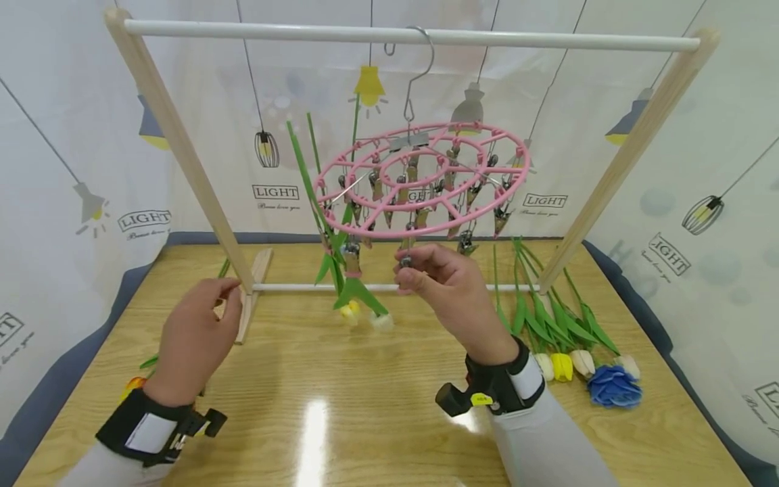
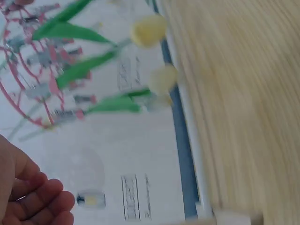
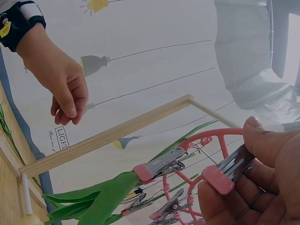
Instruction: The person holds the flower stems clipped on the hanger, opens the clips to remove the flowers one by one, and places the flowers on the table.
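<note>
A round pink clip hanger (image 1: pixel 389 235) hangs by a metal hook from the white top bar (image 1: pixel 274 31). My right hand (image 1: pixel 453 294) pinches one of its metal clips (image 3: pixel 227 173), which has pink tips, between thumb and fingers at the near rim. Left of that clip, a yellow tulip (image 1: pixel 349 312) and a white tulip (image 1: pixel 381 322) hang heads down from other clips, stems pointing up. My left hand (image 1: pixel 201 331) hovers near the rack's left post, fingers loosely curled around nothing, as the left wrist view also shows.
Wooden posts (image 1: pixel 182 149) hold up the rack on both sides, with a low white bar (image 1: pixel 292 287) between their feet. Several tulips (image 1: pixel 562 366) and a blue flower (image 1: pixel 615 387) lie on the table at right. An orange flower (image 1: pixel 134 385) lies at left, partly behind my left wrist.
</note>
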A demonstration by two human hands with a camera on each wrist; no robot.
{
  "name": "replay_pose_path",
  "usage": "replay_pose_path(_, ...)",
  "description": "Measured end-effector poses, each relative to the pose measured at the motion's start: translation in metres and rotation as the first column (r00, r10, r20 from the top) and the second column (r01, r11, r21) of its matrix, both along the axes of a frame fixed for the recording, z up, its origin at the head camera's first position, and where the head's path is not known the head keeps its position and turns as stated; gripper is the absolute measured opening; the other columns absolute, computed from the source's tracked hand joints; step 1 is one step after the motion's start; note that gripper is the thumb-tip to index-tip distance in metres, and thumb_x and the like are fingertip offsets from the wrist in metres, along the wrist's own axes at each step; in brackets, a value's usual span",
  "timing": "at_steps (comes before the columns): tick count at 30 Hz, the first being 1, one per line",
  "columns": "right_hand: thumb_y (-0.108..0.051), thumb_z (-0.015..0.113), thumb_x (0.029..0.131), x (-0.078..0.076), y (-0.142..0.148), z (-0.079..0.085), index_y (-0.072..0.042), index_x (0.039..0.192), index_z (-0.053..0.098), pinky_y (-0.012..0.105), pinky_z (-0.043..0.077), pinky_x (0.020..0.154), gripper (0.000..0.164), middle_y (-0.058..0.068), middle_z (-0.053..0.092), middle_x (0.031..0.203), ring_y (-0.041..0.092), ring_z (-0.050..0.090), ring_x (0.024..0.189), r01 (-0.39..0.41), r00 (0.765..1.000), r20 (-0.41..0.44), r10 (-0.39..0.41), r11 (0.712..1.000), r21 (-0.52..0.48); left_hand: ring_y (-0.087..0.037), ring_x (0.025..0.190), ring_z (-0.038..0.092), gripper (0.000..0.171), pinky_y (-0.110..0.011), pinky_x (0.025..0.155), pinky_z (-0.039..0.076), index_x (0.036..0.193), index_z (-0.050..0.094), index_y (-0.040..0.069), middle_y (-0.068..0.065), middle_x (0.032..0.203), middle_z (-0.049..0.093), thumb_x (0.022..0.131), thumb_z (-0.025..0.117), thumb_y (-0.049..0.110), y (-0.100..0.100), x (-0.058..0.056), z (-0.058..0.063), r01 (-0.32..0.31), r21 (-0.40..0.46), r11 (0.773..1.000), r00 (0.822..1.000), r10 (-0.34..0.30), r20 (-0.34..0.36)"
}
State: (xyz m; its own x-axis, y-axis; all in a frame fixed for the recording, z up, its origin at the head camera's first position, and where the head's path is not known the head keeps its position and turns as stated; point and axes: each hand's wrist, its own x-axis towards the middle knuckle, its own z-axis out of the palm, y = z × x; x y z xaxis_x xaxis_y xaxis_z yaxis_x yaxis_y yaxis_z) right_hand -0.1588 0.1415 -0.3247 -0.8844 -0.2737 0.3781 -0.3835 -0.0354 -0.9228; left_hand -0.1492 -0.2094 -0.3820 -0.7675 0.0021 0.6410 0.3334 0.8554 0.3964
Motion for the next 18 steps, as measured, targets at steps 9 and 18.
replay_pose_path(9, -0.010, 0.069, 0.101, -0.001, -0.001, -0.001, 0.008, 0.124, 0.065, 0.034, 0.063, 0.090, 0.030, -0.004, 0.071, 0.117, 0.009, 0.070, 0.104, -0.008, 1.000, 0.006, 0.008, 1.000, -0.009, -0.028, 0.114, 0.067, 0.032, -0.012, 0.096, 0.046, 0.129, 0.068, 0.006, -0.013, 0.124, 0.071, 0.098, 0.073, 0.010, 0.049, -0.006, 0.002, 0.345, 0.292, 0.892, 0.922, -0.381, 0.072)
replay_pose_path(18, -0.015, 0.070, 0.100, -0.001, -0.001, 0.000, 0.005, 0.125, 0.066, 0.036, 0.063, 0.091, 0.032, -0.002, 0.070, 0.117, 0.011, 0.070, 0.104, -0.010, 1.000, 0.001, 0.010, 1.000, 0.005, -0.021, 0.130, 0.062, 0.054, -0.034, 0.112, 0.050, 0.147, 0.055, 0.013, -0.004, 0.141, 0.064, 0.098, 0.075, 0.024, 0.094, -0.020, -0.006, 0.365, 0.576, 0.732, 0.801, -0.562, 0.206)
